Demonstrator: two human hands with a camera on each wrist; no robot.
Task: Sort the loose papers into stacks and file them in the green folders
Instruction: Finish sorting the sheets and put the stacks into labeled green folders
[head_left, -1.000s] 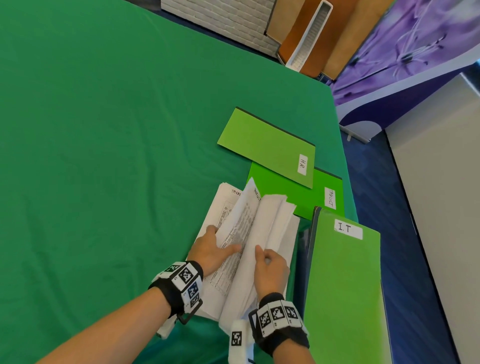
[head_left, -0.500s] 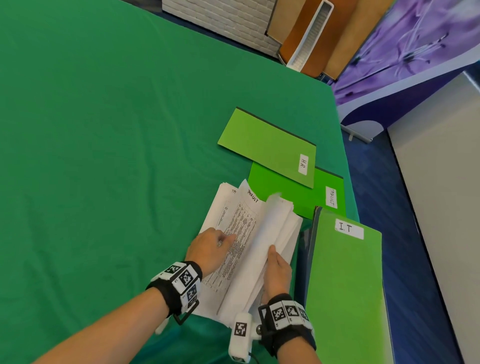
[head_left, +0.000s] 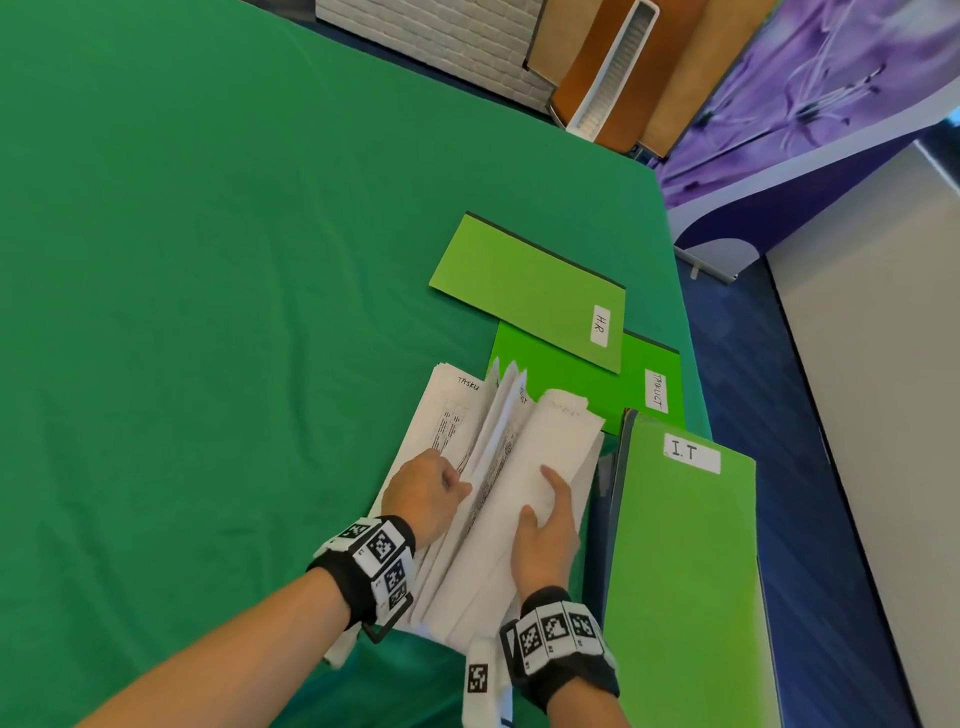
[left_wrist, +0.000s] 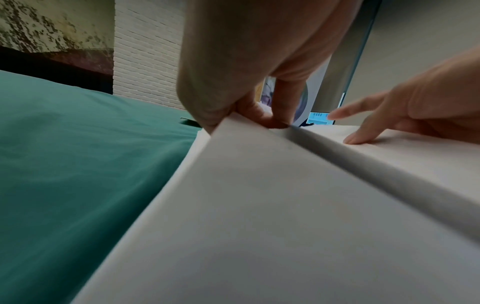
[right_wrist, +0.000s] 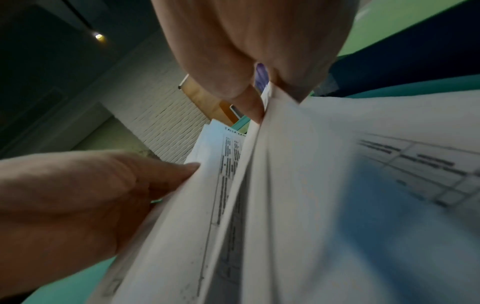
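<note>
Folders (head_left: 524, 291) read "H.R." and "I.T"; papers (head_left: 545, 457) unreadable.

Head view: bright, even, sharp; edges bowed.
Wrist views: dim, near papers (right_wrist: 337, 205) blurred.
Right wrist: ceiling lamp (right_wrist: 98, 36) glows.

Green-clothed table (head_left: 208, 312) bears paper stack (head_left: 452, 415) and three green folders (head_left: 524, 291)
</note>
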